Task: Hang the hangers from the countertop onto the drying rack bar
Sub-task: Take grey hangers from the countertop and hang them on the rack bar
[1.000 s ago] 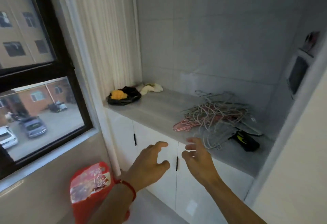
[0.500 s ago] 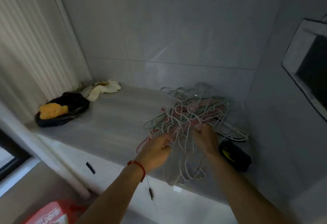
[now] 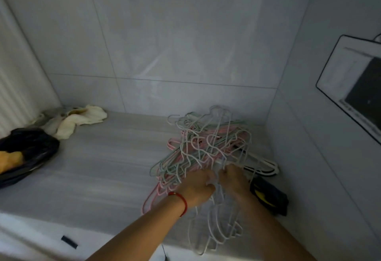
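At nine o'clock the black bag (image 3: 26, 153) runs off the frame's edge. The fingertips of the left hand (image 3: 195, 186) and right hand (image 3: 234, 180) vanish among the tangled hangers (image 3: 206, 147). At three o'clock a blurred wall panel (image 3: 354, 83) is cropped.

from my feed i see two bare forearms with no sleeves on either. the left hand (image 3: 194, 188) has a thin red cord bracelet (image 3: 181, 201) looped round its wrist, sitting snug. the right hand (image 3: 234, 182) wears nothing i can make out: no ring, no watch, no band. the picture is dim and a little blurred, so finer marks are lost to me.
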The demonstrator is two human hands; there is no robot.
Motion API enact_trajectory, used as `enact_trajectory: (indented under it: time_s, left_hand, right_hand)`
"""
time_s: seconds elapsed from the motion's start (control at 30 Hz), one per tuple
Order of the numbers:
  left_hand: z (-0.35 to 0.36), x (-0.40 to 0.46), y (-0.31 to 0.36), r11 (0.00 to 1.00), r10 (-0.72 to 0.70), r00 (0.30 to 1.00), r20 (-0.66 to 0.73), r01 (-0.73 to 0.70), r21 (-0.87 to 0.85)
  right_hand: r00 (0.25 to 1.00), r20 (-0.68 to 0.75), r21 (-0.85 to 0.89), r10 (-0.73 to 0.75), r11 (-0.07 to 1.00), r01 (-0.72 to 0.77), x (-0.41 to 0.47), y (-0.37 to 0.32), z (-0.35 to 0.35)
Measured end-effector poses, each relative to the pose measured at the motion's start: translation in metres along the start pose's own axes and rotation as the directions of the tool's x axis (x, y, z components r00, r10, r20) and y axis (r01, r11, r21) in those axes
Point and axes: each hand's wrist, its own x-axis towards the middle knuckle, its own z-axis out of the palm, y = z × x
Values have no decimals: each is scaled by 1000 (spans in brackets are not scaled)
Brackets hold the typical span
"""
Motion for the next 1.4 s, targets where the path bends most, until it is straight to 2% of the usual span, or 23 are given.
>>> enact_trajectory:
  time_s: [0.07, 0.17, 0.23, 0.3, 0.37, 0.43, 0.53, 0.73, 0.83, 0.93, 1.0, 1.07, 1.23, 1.4]
  left_hand:
    - [2, 5, 2, 1000, 2, 998, -56, -2, 0]
    - [6, 10, 9, 997, -22, 992, -124, 12, -78]
    - [6, 9, 18, 971, -75, 991, -107, 48, -234]
    - [3, 5, 28, 860, -95, 995, 37, 101, -500]
    - [-2, 0, 31, 708, -48, 978, 203, 177, -684]
    - [-8, -7, 28, 580, 20, 950, 313, 244, -777]
    - [-18, -16, 26, 479, 97, 938, 333, 249, -842]
    - [-7, 4, 26, 497, -114, 948, 296, 313, -810]
    - [8, 12, 31, 463, -144, 939, 312, 342, -818]
    - [18, 12, 39, 426, -162, 945, 284, 327, -844]
    - [19, 4, 40, 397, -166, 956, 242, 290, -871]
    - [15, -12, 39, 332, -181, 967, 180, 233, -914]
    - [-7, -74, 10, 237, -223, 975, 5, 59, -970]
    - [-15, -171, -18, 240, -353, 927, -129, -43, -970]
  right_hand:
    - [997, -80, -27, 2, 1000, -4, -6, -5, -11]
    - [960, -281, 15, -19, 1000, 24, -14, -13, -34]
    - [913, -407, 104, -11, 993, 58, -18, -19, -47]
    - [868, -496, 144, -27, 983, 113, -23, -28, -62]
    - [826, -559, 118, -74, 979, 167, -28, -37, -76]
    - [808, -579, 125, -110, 967, 221, -33, -48, -83]
    - [788, -588, 120, -185, 943, 311, -41, -64, -83]
    - [882, -446, 206, -153, 941, 267, -21, -64, -73]
    - [934, -339, 258, -115, 943, 210, -12, -50, -66]
    - [952, -287, 319, -107, 926, 201, -3, -36, -65]
    - [939, -300, 347, -171, 897, 274, -5, -34, -68]
    - [903, -321, 406, -285, 821, 403, -16, -41, -71]
    - [830, -230, 494, -508, 674, 549, -60, -78, -57]
    - [757, -60, 602, -651, 581, 548, -130, -126, -30]
